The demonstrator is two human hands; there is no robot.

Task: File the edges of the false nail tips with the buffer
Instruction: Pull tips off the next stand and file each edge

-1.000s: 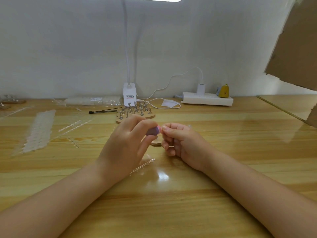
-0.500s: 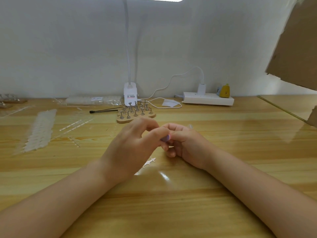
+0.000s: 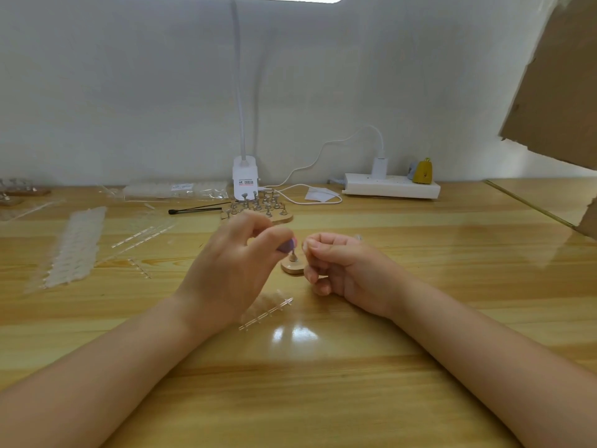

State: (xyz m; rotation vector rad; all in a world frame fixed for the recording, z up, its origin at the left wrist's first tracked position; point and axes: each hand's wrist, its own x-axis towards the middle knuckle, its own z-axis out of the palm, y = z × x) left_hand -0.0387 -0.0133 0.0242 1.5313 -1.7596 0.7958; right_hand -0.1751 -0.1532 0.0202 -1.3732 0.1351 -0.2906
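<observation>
Pinching a small purple buffer (image 3: 287,245) in the left hand's (image 3: 232,270) curled fingers (image 3: 274,236), its visible end pointing right toward the right hand (image 3: 342,270), long axis mostly hidden. Curling the right fingers (image 3: 318,245) tight, any nail tip between them too small to tell. Hovering over a glossy wooden worktop (image 3: 323,383), a small wooden stand (image 3: 292,265) sitting between the hands, a white wall (image 3: 129,92) and power strip (image 3: 391,185) behind.

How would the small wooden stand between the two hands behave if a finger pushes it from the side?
The small wooden stand looks light, so it would probably slide on the glossy table. Its base is broad and flat under a short metal peg, so a low push seems unlikely to tip it. A push high on the peg might rock it.
</observation>
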